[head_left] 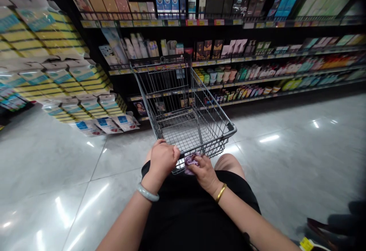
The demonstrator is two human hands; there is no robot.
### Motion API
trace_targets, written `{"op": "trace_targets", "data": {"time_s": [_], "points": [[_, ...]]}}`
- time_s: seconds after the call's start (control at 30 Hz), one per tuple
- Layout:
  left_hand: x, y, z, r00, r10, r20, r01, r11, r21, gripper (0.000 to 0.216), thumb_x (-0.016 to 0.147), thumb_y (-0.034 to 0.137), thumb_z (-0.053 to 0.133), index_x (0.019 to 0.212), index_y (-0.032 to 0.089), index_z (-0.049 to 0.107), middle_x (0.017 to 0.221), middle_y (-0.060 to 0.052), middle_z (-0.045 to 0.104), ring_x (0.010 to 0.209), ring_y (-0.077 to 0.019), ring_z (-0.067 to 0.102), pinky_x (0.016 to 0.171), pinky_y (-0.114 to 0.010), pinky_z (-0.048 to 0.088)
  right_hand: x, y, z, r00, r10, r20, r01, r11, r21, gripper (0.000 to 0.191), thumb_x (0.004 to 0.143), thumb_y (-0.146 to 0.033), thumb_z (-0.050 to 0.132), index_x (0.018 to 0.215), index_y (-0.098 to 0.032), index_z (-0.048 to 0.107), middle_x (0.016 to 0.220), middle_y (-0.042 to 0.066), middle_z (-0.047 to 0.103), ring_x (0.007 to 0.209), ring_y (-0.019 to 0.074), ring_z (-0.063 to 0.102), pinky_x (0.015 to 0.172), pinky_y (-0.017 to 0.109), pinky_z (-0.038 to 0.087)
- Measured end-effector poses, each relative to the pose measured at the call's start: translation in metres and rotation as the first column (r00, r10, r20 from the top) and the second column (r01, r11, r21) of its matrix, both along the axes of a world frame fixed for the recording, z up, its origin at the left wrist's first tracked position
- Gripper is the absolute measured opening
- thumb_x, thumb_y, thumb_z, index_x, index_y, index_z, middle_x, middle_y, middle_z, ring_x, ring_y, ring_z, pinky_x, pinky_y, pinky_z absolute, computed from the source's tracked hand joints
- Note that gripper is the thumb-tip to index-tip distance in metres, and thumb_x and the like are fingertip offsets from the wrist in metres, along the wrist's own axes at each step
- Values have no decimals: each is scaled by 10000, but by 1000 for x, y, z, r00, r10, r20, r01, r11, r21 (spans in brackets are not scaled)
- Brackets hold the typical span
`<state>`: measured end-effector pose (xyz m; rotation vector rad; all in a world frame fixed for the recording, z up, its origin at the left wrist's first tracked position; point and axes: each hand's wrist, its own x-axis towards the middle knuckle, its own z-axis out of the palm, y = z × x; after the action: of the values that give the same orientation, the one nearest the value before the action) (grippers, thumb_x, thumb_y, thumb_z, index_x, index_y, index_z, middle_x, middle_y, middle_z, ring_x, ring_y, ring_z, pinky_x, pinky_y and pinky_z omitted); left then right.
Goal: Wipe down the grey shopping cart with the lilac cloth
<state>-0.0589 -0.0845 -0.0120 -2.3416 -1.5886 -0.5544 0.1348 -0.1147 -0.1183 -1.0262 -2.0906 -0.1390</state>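
Note:
A metal wire shopping cart (183, 132) stands directly before me, and its basket is bare wire. My left hand (164, 157), with a pale bangle at the wrist, is closed around the near rim of the cart at its left corner. Bunched in my right hand (205, 174) is a purple cloth (191, 163), pressed against the near rim just right of my left hand. The right wrist wears a gold bangle. My right fingers curl over the cloth and partly hide it.
Shelves of boxed and bottled goods (220, 45) run along the back behind the cart. To the left hang stacked yellow packs (51, 79). Grey shiny floor (286, 159) spreads on both sides. At the lower right is a dark, blurred shape with a yellow tag (306, 244).

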Motion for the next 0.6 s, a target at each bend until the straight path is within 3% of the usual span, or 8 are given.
{"op": "trace_targets", "data": {"time_s": [0.23, 0.43, 0.6], "points": [[0, 0, 0, 1000, 3, -16, -3, 1000, 16, 469, 910, 207, 365, 520, 189, 626, 528, -45, 640, 534, -162, 572, 843, -379, 432, 5, 3, 13, 994, -22, -110, 25, 999, 30, 232, 825, -131, 679, 936, -321, 750, 1092, 42, 585, 1076, 213, 526, 952, 409, 467], [-1, 1, -3, 1000, 5, 0, -5, 1000, 1, 479, 914, 215, 359, 524, 183, 635, 528, -52, 636, 542, -167, 574, 860, -393, 432, 11, 1, 0, 997, 1, -72, -2, 1000, -12, 218, 841, -119, 652, 908, -297, 757, 1092, 53, 590, 1008, 197, 537, 886, 387, 503], [0, 1, -1, 1000, 10, -11, -10, 1000, 5, 479, 912, 212, 356, 518, 184, 626, 529, -53, 638, 534, -167, 572, 849, -388, 431, 5, 2, 25, 977, -12, -212, 27, 998, 65, 240, 811, -125, 701, 900, -343, 751, 1081, 28, 573, 1111, 221, 522, 961, 444, 486]]}}
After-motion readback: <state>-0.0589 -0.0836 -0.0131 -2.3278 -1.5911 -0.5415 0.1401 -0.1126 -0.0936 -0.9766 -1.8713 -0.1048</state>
